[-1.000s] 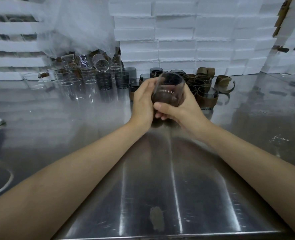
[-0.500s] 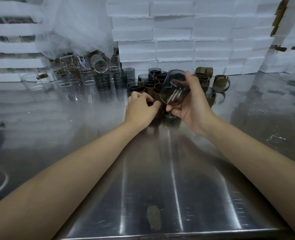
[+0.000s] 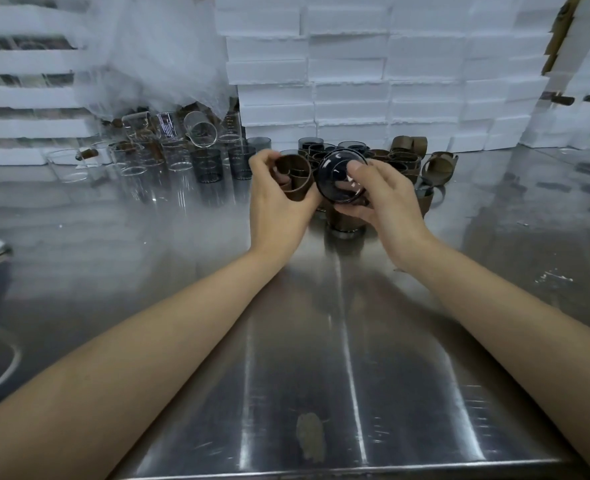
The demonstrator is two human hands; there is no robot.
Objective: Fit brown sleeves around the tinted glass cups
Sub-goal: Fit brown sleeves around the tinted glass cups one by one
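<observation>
- Head view: the left hand (image 3: 279, 211) is gripping a brown sleeve (image 3: 295, 183). Its fingers are curling round the sleeve's wall and the opening is facing the camera. This is probably to keep the ring round and open, ready to take a cup.
- The right hand (image 3: 385, 199) is clasping a tinted glass cup (image 3: 341, 181) by its side, with the thumb lying over the dark base that is facing the camera. That leaves the body of the cup free for the sleeve.
- The cup is sitting just at 3 o'clock of the sleeve. Whether they are touching I cannot tell. They are lying side by side rather than lined up, so I judge the fitting is not yet begun.
- Both hands are working above the counter (image 3: 321, 341), directly in front of the sleeved cups (image 3: 399, 160) at 12 o'clock. A finished piece would need only a short move to join them.
- Supplies are standing within reach. Bare tinted cups (image 3: 207, 165) are waiting at 10 o'clock of the hands, and clear glasses (image 3: 132, 164) are standing beyond them toward 9 o'clock. Loose sleeves (image 3: 437, 166) are lying at 2 o'clock.
- White foam boxes (image 3: 355, 98) are stacking up behind everything at 12 o'clock, closing off the back of the counter.
</observation>
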